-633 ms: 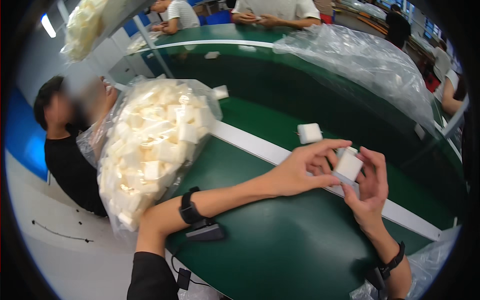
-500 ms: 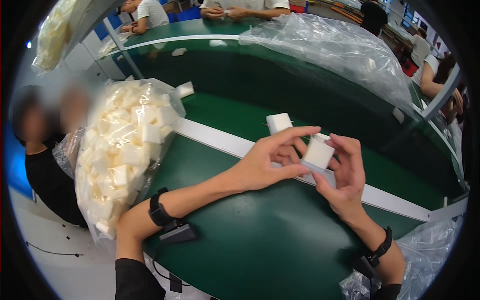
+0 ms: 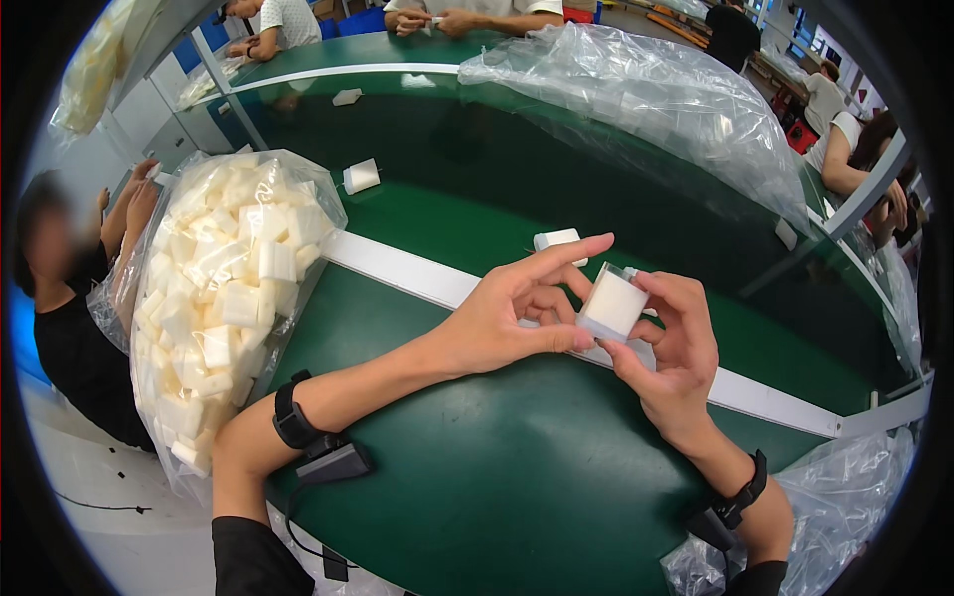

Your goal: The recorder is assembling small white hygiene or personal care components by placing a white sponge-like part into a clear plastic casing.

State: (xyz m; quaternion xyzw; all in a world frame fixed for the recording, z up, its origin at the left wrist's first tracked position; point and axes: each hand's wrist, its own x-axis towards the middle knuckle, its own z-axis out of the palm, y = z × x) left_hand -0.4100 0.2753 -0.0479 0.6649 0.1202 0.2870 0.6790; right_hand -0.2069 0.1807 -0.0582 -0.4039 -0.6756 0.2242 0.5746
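Note:
Between my two hands is a small cream-white block (image 3: pixel 612 304) with a translucent film edge along its top and bottom. My left hand (image 3: pixel 507 313) pinches its lower left corner, the thumb in front; the index finger stretches out past the block's top. On the other side, my right hand (image 3: pixel 678 348) grips the right edge and lower corner with curled fingers and thumb. The block is tilted, its broad face toward me. Just behind my left fingers lies another white block (image 3: pixel 556 241), partly hidden by them.
A large clear bag (image 3: pixel 229 298) full of similar blocks stands at left, beside a co-worker (image 3: pixel 75 298). One loose block (image 3: pixel 362 176) lies on the green belt (image 3: pixel 447 209). A white rail (image 3: pixel 407 272) crosses before me. Clear plastic sheeting (image 3: pixel 656 99) lies across the belt.
My left index finger has come off the block's top and straightened. The block has turned to show its broad face more. At left, the co-worker's hands have moved up behind the bag.

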